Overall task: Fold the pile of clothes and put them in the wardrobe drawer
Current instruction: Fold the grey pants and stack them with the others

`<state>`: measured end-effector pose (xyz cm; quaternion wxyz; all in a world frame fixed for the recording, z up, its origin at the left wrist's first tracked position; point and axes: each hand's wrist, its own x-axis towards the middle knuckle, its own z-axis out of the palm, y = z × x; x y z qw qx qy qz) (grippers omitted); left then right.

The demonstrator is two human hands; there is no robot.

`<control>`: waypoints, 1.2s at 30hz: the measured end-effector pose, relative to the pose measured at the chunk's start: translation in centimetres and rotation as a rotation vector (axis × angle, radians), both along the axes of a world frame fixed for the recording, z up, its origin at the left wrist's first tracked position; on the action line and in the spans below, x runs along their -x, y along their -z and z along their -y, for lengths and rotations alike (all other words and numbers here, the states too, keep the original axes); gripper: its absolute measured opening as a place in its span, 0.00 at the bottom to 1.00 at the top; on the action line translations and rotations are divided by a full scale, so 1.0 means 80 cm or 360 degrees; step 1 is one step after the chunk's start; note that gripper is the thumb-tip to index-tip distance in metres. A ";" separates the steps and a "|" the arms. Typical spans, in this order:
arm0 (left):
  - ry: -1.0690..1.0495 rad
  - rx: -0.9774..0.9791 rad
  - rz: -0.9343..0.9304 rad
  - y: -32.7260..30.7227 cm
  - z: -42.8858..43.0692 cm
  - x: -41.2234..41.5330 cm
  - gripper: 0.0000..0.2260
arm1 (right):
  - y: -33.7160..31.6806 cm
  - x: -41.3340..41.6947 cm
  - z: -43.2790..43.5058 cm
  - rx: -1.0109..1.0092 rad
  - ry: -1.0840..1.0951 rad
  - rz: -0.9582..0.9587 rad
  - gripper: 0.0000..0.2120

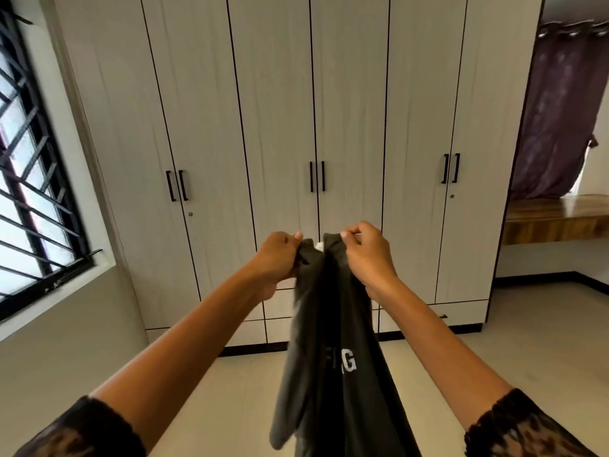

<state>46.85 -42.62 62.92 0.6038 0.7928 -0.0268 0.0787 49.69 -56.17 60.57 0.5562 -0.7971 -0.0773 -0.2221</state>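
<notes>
Both hands were bunched at mid-frame, left hand (278, 258) and right hand (369, 255) each gripping the dark shirt's (333, 351) top edge, so it hung straight down between the arms, wardrobe (263, 94) behind.

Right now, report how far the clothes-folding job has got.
Done: nothing shows as folded or stored. In hand: the left hand and right hand each grip the top of a dark garment, which hangs unfolded in front of the wardrobe. Left: fold it and store it; the drawers at the wardrobe's foot look shut. How many clothes remain cannot be told.
</notes>
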 end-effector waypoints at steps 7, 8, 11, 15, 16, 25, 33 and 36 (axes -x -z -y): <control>0.0370 0.0151 0.0003 -0.007 0.017 0.012 0.10 | -0.002 0.032 0.009 -0.0028 -0.0529 0.0004 0.14; 0.0407 0.0115 0.0012 -0.007 0.016 0.012 0.11 | -0.001 0.033 0.015 0.0040 -0.0565 -0.0018 0.18; 0.0207 -0.0295 0.0491 -0.002 0.019 0.007 0.09 | -0.002 0.032 0.024 -0.0069 -0.0580 -0.0038 0.20; 0.0054 -0.1004 0.1136 0.000 0.025 -0.011 0.26 | -0.012 0.032 0.035 -0.0384 -0.0687 -0.0032 0.17; 0.0139 -0.1051 0.1061 -0.002 0.027 -0.015 0.24 | -0.013 0.033 0.038 -0.0395 -0.0725 -0.0019 0.17; 0.0001 -0.1265 0.1238 -0.026 0.027 -0.034 0.09 | 0.027 0.045 0.074 -0.0216 -0.0556 0.0288 0.14; -0.0157 -0.1435 0.1509 -0.061 0.015 -0.025 0.12 | 0.109 0.045 0.094 0.0380 -0.0088 0.0578 0.10; -0.0188 -0.1480 0.1568 -0.072 0.012 -0.019 0.11 | 0.130 0.042 0.090 0.0736 0.0241 0.0536 0.09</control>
